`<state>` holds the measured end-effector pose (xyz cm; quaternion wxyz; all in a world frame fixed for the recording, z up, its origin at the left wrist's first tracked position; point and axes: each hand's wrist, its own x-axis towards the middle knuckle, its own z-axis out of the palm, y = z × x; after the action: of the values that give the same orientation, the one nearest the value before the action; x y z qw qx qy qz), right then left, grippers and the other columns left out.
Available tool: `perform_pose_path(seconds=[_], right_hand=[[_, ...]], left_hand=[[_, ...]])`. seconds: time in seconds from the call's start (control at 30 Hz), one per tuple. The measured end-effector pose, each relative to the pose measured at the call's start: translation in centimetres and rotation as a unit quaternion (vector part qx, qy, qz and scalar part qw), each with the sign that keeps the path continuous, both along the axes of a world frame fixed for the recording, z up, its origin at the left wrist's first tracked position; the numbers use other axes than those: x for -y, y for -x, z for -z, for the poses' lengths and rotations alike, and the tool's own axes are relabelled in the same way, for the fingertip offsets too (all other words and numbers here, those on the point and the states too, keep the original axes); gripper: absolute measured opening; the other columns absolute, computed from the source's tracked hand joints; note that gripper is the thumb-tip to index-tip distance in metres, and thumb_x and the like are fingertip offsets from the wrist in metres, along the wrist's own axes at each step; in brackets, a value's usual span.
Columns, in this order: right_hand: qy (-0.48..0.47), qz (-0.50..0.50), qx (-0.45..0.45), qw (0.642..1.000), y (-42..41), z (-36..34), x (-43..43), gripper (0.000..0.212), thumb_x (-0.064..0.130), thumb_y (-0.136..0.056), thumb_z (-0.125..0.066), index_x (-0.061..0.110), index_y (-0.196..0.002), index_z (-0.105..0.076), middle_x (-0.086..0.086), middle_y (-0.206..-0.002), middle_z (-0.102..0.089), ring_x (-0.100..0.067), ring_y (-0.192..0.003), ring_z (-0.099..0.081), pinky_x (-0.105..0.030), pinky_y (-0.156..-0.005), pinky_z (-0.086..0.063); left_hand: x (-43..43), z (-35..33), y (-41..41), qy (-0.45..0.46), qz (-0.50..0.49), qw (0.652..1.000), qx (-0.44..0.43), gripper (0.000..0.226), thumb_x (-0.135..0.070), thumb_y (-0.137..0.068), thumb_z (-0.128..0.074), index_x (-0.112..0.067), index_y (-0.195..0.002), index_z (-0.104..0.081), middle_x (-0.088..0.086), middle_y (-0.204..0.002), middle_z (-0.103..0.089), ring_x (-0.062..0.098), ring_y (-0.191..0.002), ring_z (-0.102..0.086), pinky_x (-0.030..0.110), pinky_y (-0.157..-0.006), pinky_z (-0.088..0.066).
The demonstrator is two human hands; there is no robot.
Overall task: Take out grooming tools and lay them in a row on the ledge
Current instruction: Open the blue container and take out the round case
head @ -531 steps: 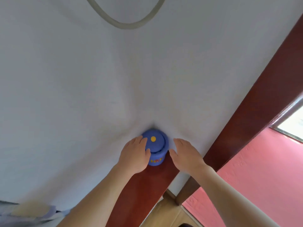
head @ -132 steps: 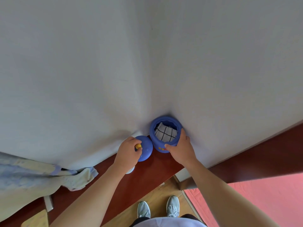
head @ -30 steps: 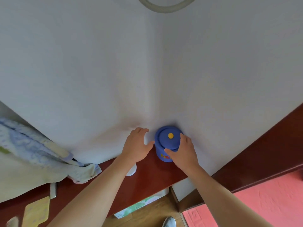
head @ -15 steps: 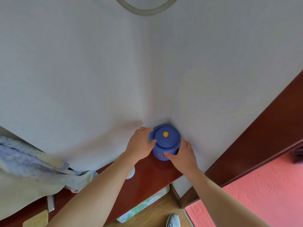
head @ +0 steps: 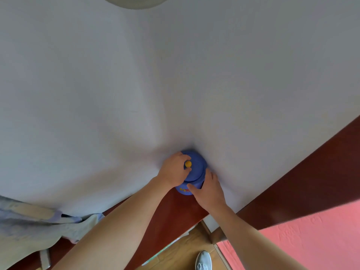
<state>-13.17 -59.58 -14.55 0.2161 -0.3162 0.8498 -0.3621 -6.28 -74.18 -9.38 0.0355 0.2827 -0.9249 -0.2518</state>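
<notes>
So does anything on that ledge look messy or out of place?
A crumpled cloth lies bunched at the far left of the red-brown ledge, draped untidily. The blue jar in the corner stands upright with both hands on it; nothing looks spilled.

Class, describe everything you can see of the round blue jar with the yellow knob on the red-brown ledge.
The round blue jar looks like smooth plastic, with small red and yellow markings low on its front. It stands upright on the red-brown wooden ledge, tucked into the corner of the white walls. Its domed blue lid is on, topped by a small yellow knob. The left hand grips the lid around the knob; the right hand holds the jar's body.
</notes>
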Motion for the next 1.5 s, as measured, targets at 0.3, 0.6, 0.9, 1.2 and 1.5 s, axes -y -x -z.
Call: perform_pose_path(seconds=[0.3,0.6,0.9,1.2,1.5], right_hand=[[-0.009,0.017,0.005,1.000,-0.2,0.7,0.4,0.077,0.041,-0.079,-0.074,0.020,-0.143,-0.037,-0.004,-0.131,-0.048,-0.019,-0.115,-0.053,-0.034,-0.091,-0.050],[-0.009,0.020,0.000,1.000,-0.1,0.7,0.5,0.075,0.042,-0.079,-0.075,0.019,-0.141,-0.040,-0.003,-0.132,-0.048,-0.018,-0.116,-0.052,-0.035,-0.092,-0.051],[-0.012,0.021,0.001,1.000,-0.1,0.4,0.5,0.073,0.042,-0.078,-0.075,0.019,-0.139,-0.041,-0.002,-0.131,-0.048,-0.016,-0.114,-0.052,-0.033,-0.091,-0.051],[-0.013,0.014,-0.007,1.000,-0.1,-0.9,0.4,0.072,0.039,-0.076,-0.077,0.019,-0.136,-0.044,-0.002,-0.128,-0.050,-0.018,-0.113,-0.052,-0.031,-0.088,-0.049],[-0.032,-0.034,-0.069,0.997,-0.7,-5.4,0.5,0.085,0.049,-0.078,-0.072,0.014,-0.146,-0.034,-0.006,-0.142,-0.041,-0.022,-0.127,-0.043,-0.037,-0.100,-0.045]], left_hand=[[0.6,1.3,1.1,0.024,0.022,0.999,-0.018,0.016,-0.009,-0.086,-0.059,-0.002,-0.071,-0.060,0.008,-0.079,-0.054,0.020,-0.069,-0.047,0.032,-0.063,-0.034],[1.0,1.3,1.3,0.021,0.026,0.999,-0.012,0.022,-0.007,-0.086,-0.056,-0.002,-0.064,-0.054,0.009,-0.077,-0.053,0.019,-0.066,-0.044,0.031,-0.061,-0.031],[0.8,1.2,1.1,0.006,0.017,1.000,-0.014,0.022,-0.007,-0.085,-0.056,-0.005,-0.063,-0.053,0.002,-0.073,-0.046,0.018,-0.063,-0.043,0.031,-0.060,-0.031],[0.9,-0.3,-0.6,-0.003,-0.015,1.000,-0.023,0.043,-0.032,-0.094,-0.060,-0.012,-0.132,-0.058,0.005,-0.121,-0.058,0.022,-0.107,-0.058,0.023,-0.084,-0.039],[0.6,-4.3,-5.8,0.037,-0.038,0.999,0.003,0.048,-0.037,-0.093,-0.061,-0.017,-0.135,-0.052,0.007,-0.132,-0.054,0.028,-0.122,-0.050,0.040,-0.099,-0.045]])
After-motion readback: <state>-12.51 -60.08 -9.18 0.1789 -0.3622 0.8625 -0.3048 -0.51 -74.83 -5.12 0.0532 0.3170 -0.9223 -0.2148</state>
